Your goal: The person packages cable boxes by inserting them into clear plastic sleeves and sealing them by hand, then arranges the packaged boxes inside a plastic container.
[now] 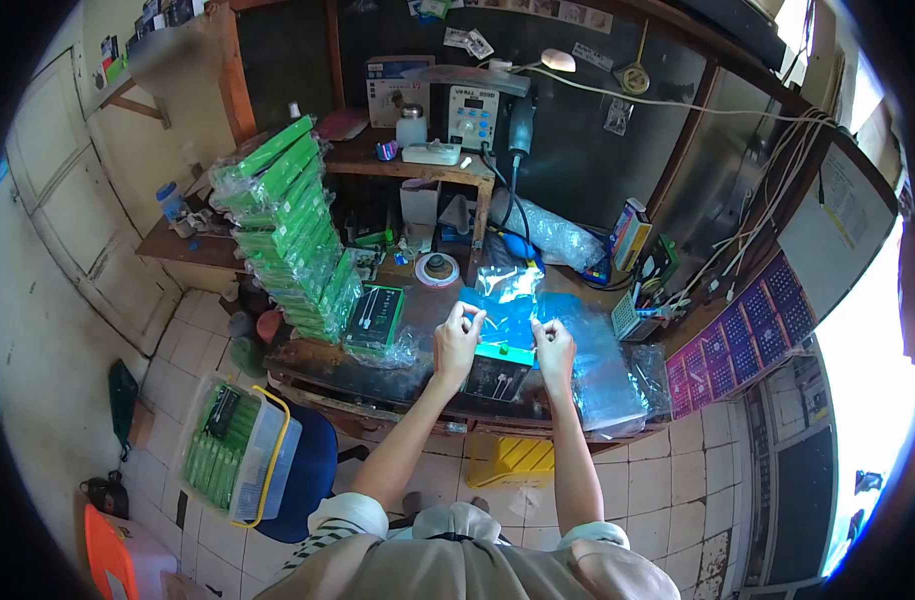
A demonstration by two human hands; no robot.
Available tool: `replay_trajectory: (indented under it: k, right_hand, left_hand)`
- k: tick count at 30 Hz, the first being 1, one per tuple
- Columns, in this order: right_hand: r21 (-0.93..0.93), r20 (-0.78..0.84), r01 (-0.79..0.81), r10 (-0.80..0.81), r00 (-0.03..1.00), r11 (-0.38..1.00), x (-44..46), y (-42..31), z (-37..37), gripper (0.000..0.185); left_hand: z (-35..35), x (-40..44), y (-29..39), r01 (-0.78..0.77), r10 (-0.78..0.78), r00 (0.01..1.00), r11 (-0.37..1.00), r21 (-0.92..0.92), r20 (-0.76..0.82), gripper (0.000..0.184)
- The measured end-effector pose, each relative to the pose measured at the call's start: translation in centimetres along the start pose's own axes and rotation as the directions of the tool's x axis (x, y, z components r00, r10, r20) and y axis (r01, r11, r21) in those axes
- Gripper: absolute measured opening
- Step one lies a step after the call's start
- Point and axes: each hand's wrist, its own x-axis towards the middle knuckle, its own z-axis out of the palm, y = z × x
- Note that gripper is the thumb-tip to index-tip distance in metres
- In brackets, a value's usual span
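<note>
A clear plastic bag (508,290) is stretched between my two hands above the desk. My left hand (460,342) pinches its left edge, fingers closed. On the other side my right hand (554,352) has its fingers closed on the right edge. Inside or just under the bag, between the hands, lies a black and green box (498,378) near the desk's front edge; which of the two cannot be told. Beneath and to the right of my right hand spreads a blue mat (598,350), with more clear plastic over it.
A tall leaning stack of green wrapped boxes (288,220) stands at the left, beside a black box (376,315). A tape roll (438,269) sits behind. A pen basket (633,318) is at the right. A bin of green boxes (218,450) stands lower left.
</note>
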Motion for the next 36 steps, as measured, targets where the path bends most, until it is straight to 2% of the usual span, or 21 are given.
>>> replay_trajectory:
  k: [3,4,5,6,7,8,9,11,12,13,15,18,19,21,23,25,27,29,31,33,36]
  right_hand:
    - [-0.055,0.011,-0.094,0.094,0.995,0.994,0.3,1.6,0.0,0.026]
    - [-0.077,0.013,-0.105,0.107,0.994,0.991,0.5,2.5,0.1,0.026]
    - [-0.098,0.016,-0.117,0.119,0.993,0.988,0.6,3.3,0.1,0.026]
    - [-0.120,0.046,-0.143,0.150,0.988,0.982,0.6,3.1,-0.1,0.027]
    - [-0.118,0.044,-0.141,0.147,0.988,0.983,0.7,2.9,-0.2,0.027]
    - [-0.126,0.056,-0.160,0.168,0.984,0.979,0.6,2.8,-0.4,0.026]
    - [-0.136,0.070,-0.180,0.191,0.979,0.974,0.3,2.5,-0.6,0.026]
    - [-0.186,0.077,-0.090,0.106,0.991,0.978,-0.2,1.9,-0.9,0.026]
    - [-0.220,-0.016,0.121,-0.127,0.992,0.968,-0.5,0.6,-1.0,0.027]
    - [-0.275,-0.099,0.317,-0.355,0.930,0.908,-0.8,-0.7,-1.3,0.028]
    - [-0.133,0.144,0.471,-0.453,0.880,0.872,-0.9,-3.0,-1.9,0.043]
    - [0.082,0.484,0.457,-0.436,0.759,0.886,-1.5,-3.2,-1.8,0.056]
    - [0.082,0.484,0.458,-0.437,0.758,0.885,-1.6,-2.5,-1.8,0.056]
    - [0.103,0.513,0.292,-0.303,0.804,0.951,-2.3,-1.1,-1.9,0.058]
    - [0.056,0.510,0.280,-0.268,0.817,0.958,-2.9,0.8,-2.2,0.057]
    - [0.117,0.457,0.082,-0.127,0.880,0.990,-3.5,4.7,-1.5,0.054]
    - [0.149,0.396,0.098,-0.150,0.906,0.984,-4.5,7.1,-1.0,0.047]
    - [0.387,0.353,-0.139,-0.008,0.935,0.911,-5.1,9.4,-0.2,0.039]
    - [0.367,0.352,-0.159,0.022,0.936,0.917,-5.8,8.7,0.1,0.032]
    - [0.366,0.239,-0.101,0.012,0.971,0.925,-6.3,7.7,0.7,0.030]
    - [0.189,0.223,-0.005,-0.038,0.974,0.982,-7.6,4.8,1.0,0.032]
  left_hand:
    - [-0.2,0.2,-0.4,-0.008,0.009,1.000,0.996,0.087,-0.014,0.019]
    - [-0.2,0.1,-0.4,-0.091,0.091,0.991,0.996,0.005,-0.098,0.031]
    - [-0.5,0.3,-0.4,-0.094,0.094,0.991,0.996,0.006,-0.097,0.031]
    - [-1.3,0.6,0.2,-0.359,0.360,0.933,0.927,0.105,0.016,0.035]
    - [-1.9,0.7,0.8,-0.601,0.583,0.799,0.781,0.170,0.150,0.039]
    - [-2.2,0.5,0.9,-0.600,0.541,0.776,0.792,0.113,0.323,0.044]
    - [-2.4,0.7,0.8,-0.560,0.472,0.740,0.827,0.049,0.478,0.046]
    - [-2.1,0.9,-0.5,-0.551,0.453,0.696,0.835,0.009,0.558,0.050]
    - [-2.1,0.9,-0.7,-0.552,0.454,0.694,0.834,0.008,0.558,0.050]
    - [-2.1,0.7,-0.8,-0.530,0.451,0.715,0.848,-0.007,0.534,0.053]
    - [-2.1,0.3,-1.1,-0.502,0.442,0.734,0.864,-0.026,0.515,0.056]
    - [-1.7,-0.2,-1.8,-0.359,0.398,0.806,0.917,-0.173,0.438,0.061]
    - [-1.7,-0.6,-2.4,-0.360,0.400,0.806,0.917,-0.174,0.436,0.061]
    - [-1.7,-1.4,-3.2,-0.249,0.304,0.852,0.951,-0.183,0.426,0.063]
    - [-1.2,-2.0,-4.8,-0.273,0.326,0.865,0.944,-0.187,0.382,0.057]
    - [-0.9,-2.7,-6.2,-0.181,0.204,0.896,0.979,-0.097,0.394,0.049]
    - [-0.3,-3.1,-7.0,-0.154,0.193,0.923,0.978,-0.138,0.333,0.043]
    - [0.0,-3.4,-6.9,-0.015,0.052,0.961,0.991,-0.137,0.272,0.041]
    - [0.6,-3.6,-7.2,0.015,0.034,0.968,0.981,-0.194,0.248,0.039]
    - [0.9,-3.8,-6.8,0.066,-0.006,0.982,0.946,-0.316,0.190,0.035]
    - [1.0,-4.8,-5.5,0.152,-0.115,0.987,0.897,-0.416,0.113,0.036]
